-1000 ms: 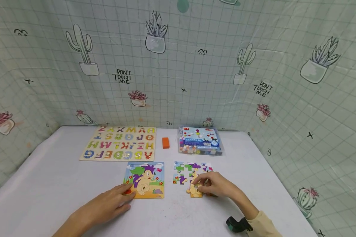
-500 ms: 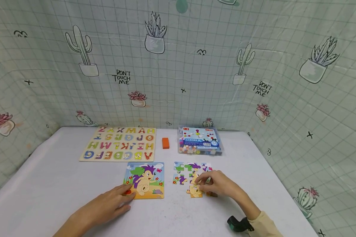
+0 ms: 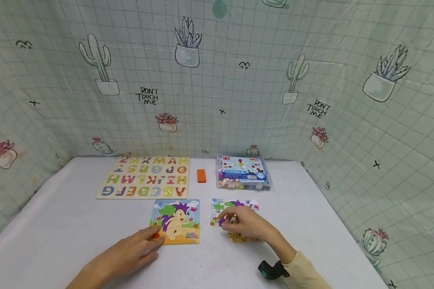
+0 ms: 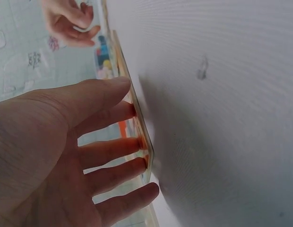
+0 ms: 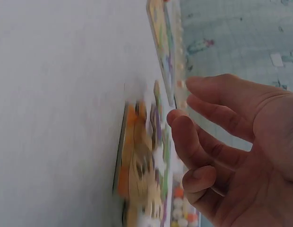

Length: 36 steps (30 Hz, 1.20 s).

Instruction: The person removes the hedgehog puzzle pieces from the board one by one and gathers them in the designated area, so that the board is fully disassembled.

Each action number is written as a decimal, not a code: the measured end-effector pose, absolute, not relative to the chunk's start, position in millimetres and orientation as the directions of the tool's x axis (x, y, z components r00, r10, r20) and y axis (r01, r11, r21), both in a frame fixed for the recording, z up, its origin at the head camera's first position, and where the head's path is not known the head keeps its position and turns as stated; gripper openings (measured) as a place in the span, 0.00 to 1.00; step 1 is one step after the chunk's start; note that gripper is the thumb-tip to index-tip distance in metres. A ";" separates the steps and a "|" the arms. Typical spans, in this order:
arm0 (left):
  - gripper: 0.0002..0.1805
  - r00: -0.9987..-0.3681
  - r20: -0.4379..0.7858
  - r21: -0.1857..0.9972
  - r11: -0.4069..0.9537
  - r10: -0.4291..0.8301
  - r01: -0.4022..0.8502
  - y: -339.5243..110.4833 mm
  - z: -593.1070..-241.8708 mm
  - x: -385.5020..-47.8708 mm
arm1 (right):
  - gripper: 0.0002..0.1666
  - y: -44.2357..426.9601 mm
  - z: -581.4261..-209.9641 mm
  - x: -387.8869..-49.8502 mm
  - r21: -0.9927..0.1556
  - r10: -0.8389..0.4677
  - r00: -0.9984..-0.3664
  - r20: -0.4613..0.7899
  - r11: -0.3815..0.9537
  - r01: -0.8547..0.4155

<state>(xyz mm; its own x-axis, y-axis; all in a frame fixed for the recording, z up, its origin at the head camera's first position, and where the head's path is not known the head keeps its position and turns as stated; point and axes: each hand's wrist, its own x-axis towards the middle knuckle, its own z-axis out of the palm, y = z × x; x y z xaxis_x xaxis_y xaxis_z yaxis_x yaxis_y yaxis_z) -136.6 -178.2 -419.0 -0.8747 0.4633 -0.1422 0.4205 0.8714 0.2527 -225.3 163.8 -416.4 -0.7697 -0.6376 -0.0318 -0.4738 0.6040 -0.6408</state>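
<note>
In the head view my left hand (image 3: 137,247) rests its fingertips on the lower left corner of a square hedgehog puzzle board (image 3: 182,235). The left wrist view shows the fingers fairly straight on its edge, with the thumb (image 4: 101,92) along the near side. My right hand (image 3: 247,222) hovers over several loose jigsaw pieces (image 3: 218,204) to the right of the board. Its fingers are loosely bent and hold nothing in the right wrist view, apart from the orange and tan pieces (image 5: 137,165). The hand hides some pieces in the head view.
Behind the puzzle lies a wooden alphabet board (image 3: 144,180). An orange block (image 3: 201,176) sits between it and a clear plastic box (image 3: 244,172) of small coloured parts. A patterned cloth (image 3: 217,80) hangs behind the white table (image 3: 202,269).
My right hand has moved left over the pieces, from the lower right ones towards those on the left. The left hand stays on the board. The head view has tilted up slightly.
</note>
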 end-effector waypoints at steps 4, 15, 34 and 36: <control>0.25 -0.881 -0.152 0.266 0.877 0.448 0.400 -178.3 -419.8 -135.2 | 0.14 140.1 -417.7 -225.5 -0.635 -0.652 -0.757 -0.037 0.600 -0.486; 0.25 -0.901 -0.159 0.250 0.899 0.405 0.360 -178.3 -417.7 -136.7 | 0.15 85.2 -422.8 -231.4 -0.619 -0.724 -0.688 -0.049 0.563 -0.548; 0.22 -0.867 -0.174 0.325 0.858 0.467 0.397 -199.9 -417.3 -133.5 | 0.21 9.5 -428.4 -227.3 -0.527 -0.755 -0.656 -0.008 0.561 -0.639; 0.22 -0.869 -0.183 0.335 0.860 0.460 0.385 -201.0 -417.4 -132.9 | 0.22 6.2 -430.3 -227.8 -0.524 -0.753 -0.658 -0.001 0.561 -0.641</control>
